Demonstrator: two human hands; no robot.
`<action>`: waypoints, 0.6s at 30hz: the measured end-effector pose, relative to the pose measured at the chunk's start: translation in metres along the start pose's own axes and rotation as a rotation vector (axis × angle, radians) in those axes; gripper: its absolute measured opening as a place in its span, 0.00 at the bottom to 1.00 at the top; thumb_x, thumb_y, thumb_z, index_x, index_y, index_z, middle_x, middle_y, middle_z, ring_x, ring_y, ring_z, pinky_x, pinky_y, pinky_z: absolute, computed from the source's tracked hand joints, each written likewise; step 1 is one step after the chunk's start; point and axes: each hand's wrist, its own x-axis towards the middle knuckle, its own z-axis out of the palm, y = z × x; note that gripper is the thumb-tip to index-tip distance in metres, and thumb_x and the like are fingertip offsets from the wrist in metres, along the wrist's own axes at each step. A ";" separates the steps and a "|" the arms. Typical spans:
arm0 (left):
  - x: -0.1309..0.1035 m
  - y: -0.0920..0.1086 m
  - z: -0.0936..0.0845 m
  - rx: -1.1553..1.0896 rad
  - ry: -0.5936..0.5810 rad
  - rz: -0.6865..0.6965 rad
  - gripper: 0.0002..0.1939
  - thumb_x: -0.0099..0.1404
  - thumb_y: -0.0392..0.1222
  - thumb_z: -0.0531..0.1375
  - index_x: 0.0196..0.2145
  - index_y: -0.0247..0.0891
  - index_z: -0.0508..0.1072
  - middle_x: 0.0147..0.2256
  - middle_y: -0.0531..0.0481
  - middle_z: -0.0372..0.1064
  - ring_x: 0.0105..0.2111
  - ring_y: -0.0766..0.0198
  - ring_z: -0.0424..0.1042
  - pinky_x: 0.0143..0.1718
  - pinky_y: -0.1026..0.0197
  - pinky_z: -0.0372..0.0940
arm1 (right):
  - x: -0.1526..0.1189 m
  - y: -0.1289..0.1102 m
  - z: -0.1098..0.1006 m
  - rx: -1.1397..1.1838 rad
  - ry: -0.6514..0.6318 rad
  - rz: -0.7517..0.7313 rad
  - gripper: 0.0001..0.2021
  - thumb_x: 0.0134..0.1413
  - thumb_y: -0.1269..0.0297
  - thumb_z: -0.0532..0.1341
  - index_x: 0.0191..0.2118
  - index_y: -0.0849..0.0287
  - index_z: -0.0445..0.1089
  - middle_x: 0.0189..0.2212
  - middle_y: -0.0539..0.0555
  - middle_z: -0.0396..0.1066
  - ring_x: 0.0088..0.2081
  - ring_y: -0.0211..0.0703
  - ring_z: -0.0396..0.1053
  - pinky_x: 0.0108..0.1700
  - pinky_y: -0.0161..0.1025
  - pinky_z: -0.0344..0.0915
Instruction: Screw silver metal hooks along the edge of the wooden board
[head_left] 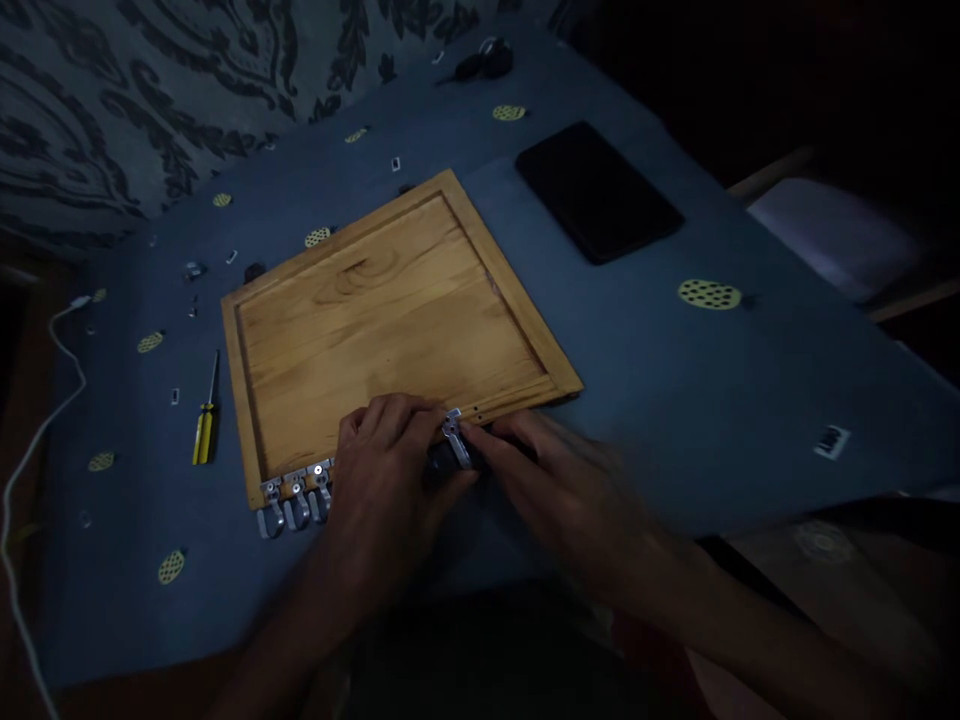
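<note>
A framed wooden panel [367,320] lies on the blue tablecloth. Several metal hooks [296,500] line the left part of its near edge. Further right on that edge is another metal hook [457,440], between my two hands. My left hand [394,470] rests over the near edge, fingers bent on the wood and thumb stretched toward this hook; whether it grips anything is hidden. The fingertips of my right hand [551,470] are closed on the hook's right side. Small dark holes show in the frame just right of the hook.
A yellow-handled screwdriver [203,430] lies left of the panel. A dark tablet-like slab [598,190] is at the back right, dark keys or similar [484,62] at the far edge. A white cable [37,430] runs along the left; small metal pieces [194,270] lie beyond the screwdriver.
</note>
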 end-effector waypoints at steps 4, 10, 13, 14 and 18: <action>0.000 0.001 0.000 0.003 0.003 -0.005 0.19 0.60 0.36 0.72 0.48 0.39 0.74 0.47 0.48 0.76 0.49 0.51 0.73 0.48 0.47 0.61 | 0.000 0.000 0.001 0.033 0.037 0.007 0.17 0.71 0.72 0.52 0.56 0.59 0.73 0.38 0.58 0.78 0.38 0.46 0.76 0.36 0.40 0.73; -0.001 0.001 -0.001 -0.006 0.033 0.001 0.20 0.60 0.34 0.72 0.48 0.39 0.73 0.46 0.47 0.75 0.48 0.52 0.73 0.48 0.48 0.61 | 0.000 -0.001 0.000 0.085 0.052 0.006 0.16 0.71 0.72 0.53 0.57 0.58 0.73 0.38 0.56 0.78 0.39 0.44 0.76 0.38 0.38 0.73; -0.002 0.001 0.001 -0.014 0.028 -0.003 0.19 0.61 0.35 0.72 0.48 0.40 0.73 0.48 0.47 0.75 0.49 0.51 0.73 0.49 0.47 0.61 | 0.001 0.000 -0.002 0.061 0.085 -0.057 0.16 0.69 0.75 0.53 0.57 0.65 0.71 0.38 0.59 0.78 0.38 0.45 0.77 0.37 0.38 0.74; -0.003 0.001 0.001 -0.020 0.030 -0.003 0.20 0.61 0.35 0.72 0.48 0.40 0.72 0.48 0.47 0.75 0.49 0.51 0.73 0.49 0.47 0.62 | 0.001 0.000 -0.002 0.046 0.089 -0.072 0.16 0.69 0.76 0.53 0.57 0.67 0.70 0.38 0.59 0.77 0.38 0.46 0.76 0.36 0.39 0.74; -0.004 0.001 0.003 -0.034 0.053 -0.010 0.21 0.61 0.35 0.72 0.49 0.41 0.71 0.48 0.47 0.75 0.49 0.52 0.73 0.49 0.47 0.62 | 0.001 0.001 -0.002 0.031 0.049 -0.069 0.19 0.67 0.77 0.53 0.61 0.65 0.67 0.40 0.59 0.77 0.39 0.46 0.76 0.36 0.41 0.76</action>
